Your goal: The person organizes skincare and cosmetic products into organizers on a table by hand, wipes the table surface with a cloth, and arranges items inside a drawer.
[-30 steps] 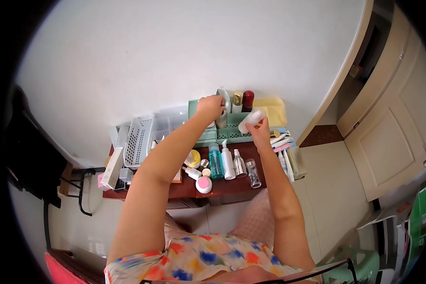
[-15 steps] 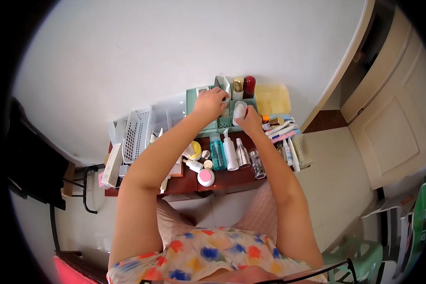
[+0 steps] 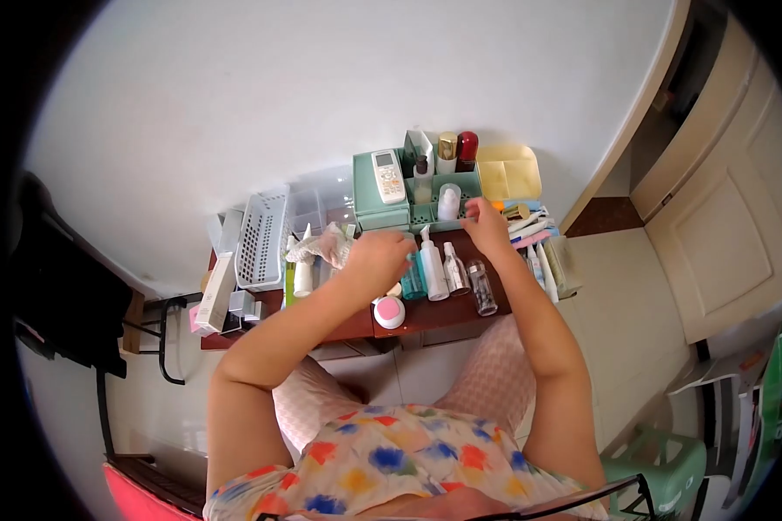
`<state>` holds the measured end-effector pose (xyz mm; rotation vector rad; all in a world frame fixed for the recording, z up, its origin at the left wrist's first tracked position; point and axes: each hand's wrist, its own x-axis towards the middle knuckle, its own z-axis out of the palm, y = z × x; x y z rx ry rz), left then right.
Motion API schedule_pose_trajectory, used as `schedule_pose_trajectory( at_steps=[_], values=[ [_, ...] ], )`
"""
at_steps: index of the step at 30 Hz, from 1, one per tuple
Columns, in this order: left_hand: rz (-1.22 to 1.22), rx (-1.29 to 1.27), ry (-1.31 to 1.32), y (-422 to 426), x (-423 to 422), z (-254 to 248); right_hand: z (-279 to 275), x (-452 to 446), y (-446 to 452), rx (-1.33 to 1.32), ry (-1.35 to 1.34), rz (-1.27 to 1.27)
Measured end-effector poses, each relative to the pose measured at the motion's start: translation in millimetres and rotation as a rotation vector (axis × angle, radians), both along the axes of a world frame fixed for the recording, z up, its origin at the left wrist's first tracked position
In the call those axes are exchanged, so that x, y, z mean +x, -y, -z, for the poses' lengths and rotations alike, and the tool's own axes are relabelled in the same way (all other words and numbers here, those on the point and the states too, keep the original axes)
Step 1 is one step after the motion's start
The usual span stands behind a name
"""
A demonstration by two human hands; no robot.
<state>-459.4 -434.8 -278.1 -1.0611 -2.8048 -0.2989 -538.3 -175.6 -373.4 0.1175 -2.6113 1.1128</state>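
My left hand [image 3: 381,262] is at the upper part of a teal bottle [image 3: 414,280], its fingers curled around the top and partly hiding it. Beside that bottle stand a white pump bottle [image 3: 434,273], a clear spray bottle [image 3: 455,271] and a clear jar with dark contents [image 3: 481,291]. My right hand [image 3: 487,227] is empty, fingers apart, just right of a small white bottle [image 3: 448,203] in the green organizer [image 3: 381,214]. A dark-capped pump bottle [image 3: 422,184] stands in another compartment. A white remote control [image 3: 387,176] lies on the organizer's left part.
A white basket [image 3: 261,239] and a clear bin [image 3: 307,208] stand left; a yellow divided tray [image 3: 508,165] is at the back right. Tubes and toothbrushes [image 3: 530,233] crowd the right end. A pink-lidded jar [image 3: 389,312] sits near the front edge of the brown table [image 3: 347,328].
My left hand has left the organizer and come down to the teal bottle. My right hand has let go of the small white bottle and moved slightly right.
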Motion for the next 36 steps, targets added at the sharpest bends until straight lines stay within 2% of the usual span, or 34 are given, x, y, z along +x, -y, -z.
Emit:
schedule_pose_trajectory(
  at_steps=[3,6,10,14,18,21,29,36],
  values=[
    [-0.026,-0.124,-0.079,-5,18,20,-13,17,6,-0.095,0.108,-0.171],
    [-0.099,-0.202,-0.123,-15,2,40,-15,15,24,0.107,0.113,-0.251],
    [-0.249,-0.234,0.018,-23,-27,42,-10,9,55,0.529,0.057,-0.165],
    [-0.283,-0.247,0.041,-22,-45,66,6,-1,73,0.635,0.119,-0.116],
    [-0.343,-0.299,0.216,-26,-45,61,7,1,77,0.597,0.202,-0.113],
    [-0.391,-0.222,0.270,-28,-46,66,14,-1,77,0.545,0.229,-0.079],
    [-0.501,-0.121,0.320,-31,-41,64,23,-3,80,0.293,0.348,-0.012],
    [-0.557,-0.088,0.321,-30,-41,53,29,-12,74,-0.043,0.287,0.075]
  ],
)
